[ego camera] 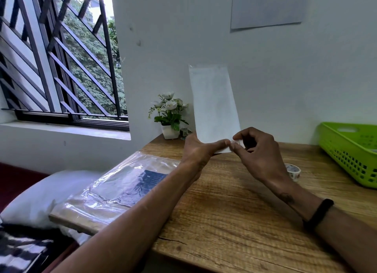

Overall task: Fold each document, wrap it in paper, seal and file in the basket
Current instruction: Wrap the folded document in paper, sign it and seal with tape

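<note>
Both hands [199,150] [259,150] pinch the upright wrapped document's [214,103] bottom edge.

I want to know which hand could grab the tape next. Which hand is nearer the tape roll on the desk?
Right. The right hand is just above and left of the tape roll; the left hand is farther left, holding the wrapped paper.

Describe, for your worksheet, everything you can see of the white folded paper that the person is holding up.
The white folded paper is a long, narrow strip, plain and slightly translucent, with straight creased sides. It stands almost upright above the wooden table, leaning a little left, in front of the pale wall. Only its lower end is held: the left hand grips it with the thumb across it, and the right hand pinches its bottom right corner.
</note>
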Tool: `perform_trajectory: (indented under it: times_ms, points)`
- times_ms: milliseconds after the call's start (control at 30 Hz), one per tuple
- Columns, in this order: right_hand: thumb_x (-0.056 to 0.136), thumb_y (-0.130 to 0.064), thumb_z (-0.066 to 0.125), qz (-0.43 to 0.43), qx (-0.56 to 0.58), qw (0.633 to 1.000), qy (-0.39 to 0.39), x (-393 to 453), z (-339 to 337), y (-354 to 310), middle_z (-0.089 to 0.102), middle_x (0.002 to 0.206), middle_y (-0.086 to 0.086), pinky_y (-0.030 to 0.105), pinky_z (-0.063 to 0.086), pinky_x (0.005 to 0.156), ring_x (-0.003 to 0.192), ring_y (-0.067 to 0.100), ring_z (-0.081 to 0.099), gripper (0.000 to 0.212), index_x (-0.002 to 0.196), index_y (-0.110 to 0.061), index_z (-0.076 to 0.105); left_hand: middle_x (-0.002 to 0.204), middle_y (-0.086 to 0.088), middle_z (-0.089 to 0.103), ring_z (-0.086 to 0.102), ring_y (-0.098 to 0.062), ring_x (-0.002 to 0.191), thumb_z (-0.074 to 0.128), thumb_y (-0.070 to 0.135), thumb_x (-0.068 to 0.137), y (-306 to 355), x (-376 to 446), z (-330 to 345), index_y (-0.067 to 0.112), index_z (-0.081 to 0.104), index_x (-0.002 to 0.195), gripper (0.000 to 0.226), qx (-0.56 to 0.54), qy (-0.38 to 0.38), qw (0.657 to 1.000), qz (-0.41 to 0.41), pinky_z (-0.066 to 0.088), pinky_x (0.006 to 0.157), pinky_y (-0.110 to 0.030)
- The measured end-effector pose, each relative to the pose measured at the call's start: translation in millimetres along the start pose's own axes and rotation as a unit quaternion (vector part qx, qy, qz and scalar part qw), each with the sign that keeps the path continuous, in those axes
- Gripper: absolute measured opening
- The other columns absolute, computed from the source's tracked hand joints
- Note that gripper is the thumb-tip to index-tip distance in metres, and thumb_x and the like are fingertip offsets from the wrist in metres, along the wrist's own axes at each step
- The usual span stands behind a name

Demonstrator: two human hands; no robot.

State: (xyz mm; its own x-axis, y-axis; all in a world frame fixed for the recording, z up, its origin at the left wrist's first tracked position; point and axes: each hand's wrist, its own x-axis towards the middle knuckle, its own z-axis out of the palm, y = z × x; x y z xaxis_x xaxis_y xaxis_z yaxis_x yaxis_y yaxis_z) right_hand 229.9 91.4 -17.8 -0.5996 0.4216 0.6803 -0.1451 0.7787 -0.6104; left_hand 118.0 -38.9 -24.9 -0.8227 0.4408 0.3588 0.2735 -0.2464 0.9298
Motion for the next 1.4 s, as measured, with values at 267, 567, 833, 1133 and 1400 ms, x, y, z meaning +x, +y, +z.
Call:
perform_trajectory:
  times_ms: [267,567,833,1133,1400]
  points:
    - [0.094,-0.023,0.072,0.025,0.025,0.999,-0.026,4.5,-1.3,1.8,0.069,0.094,-0.013,0.02,0.052,0.074,0.091,0.004,0.066,0.004,0.098,-0.024,0.07,0.107,-0.004,0.078,0.075,-0.02,0.101,0.093,0.021,0.074,2.6,2.2,-2.7,0.012,0.07,0.119,0.051,0.085,0.009,0.995,0.049,0.063,0.091,-0.044]
    - [0.094,-0.024,0.072,0.061,0.077,0.994,-0.051,5.2,-1.4,2.9,0.072,0.094,-0.007,0.049,0.062,0.085,0.091,0.013,0.07,0.003,0.095,-0.026,0.071,0.11,-0.003,0.076,0.074,-0.02,0.104,0.091,0.018,0.076,3.8,3.5,-3.4,0.02,0.068,0.115,0.046,0.07,0.003,0.997,0.043,0.063,0.092,-0.043]
    - [0.094,-0.021,0.072,0.05,0.053,0.996,-0.043,3.5,-1.7,-0.2,0.072,0.091,-0.009,0.046,0.062,0.083,0.088,0.01,0.069,0.003,0.096,-0.023,0.071,0.11,-0.004,0.076,0.074,-0.02,0.104,0.092,0.017,0.075,5.5,2.3,-2.7,0.015,0.067,0.12,0.051,0.066,-0.001,0.997,0.035,0.063,0.091,-0.042]
    - [0.091,-0.021,0.076,0.045,0.038,0.998,-0.022,1.4,-1.4,-3.4,0.07,0.091,-0.007,0.041,0.063,0.08,0.084,0.011,0.07,0.013,0.101,-0.025,0.069,0.112,-0.006,0.075,0.073,-0.021,0.106,0.091,0.015,0.076,7.2,0.6,-1.7,0.011,0.065,0.124,0.054,0.059,-0.002,0.998,0.034,0.063,0.093,-0.041]
    - [0.087,-0.02,0.08,0.117,0.119,0.986,-0.002,0.6,-8.3,-10.5,0.077,0.082,0.0,0.037,0.062,0.079,0.074,0.012,0.076,0.039,0.118,-0.022,0.055,0.111,-0.004,0.076,0.073,-0.017,0.104,0.09,0.014,0.077,9.1,0.6,-2.6,0.019,0.067,0.116,0.046,0.046,-0.005,0.998,0.038,0.063,0.087,-0.031]
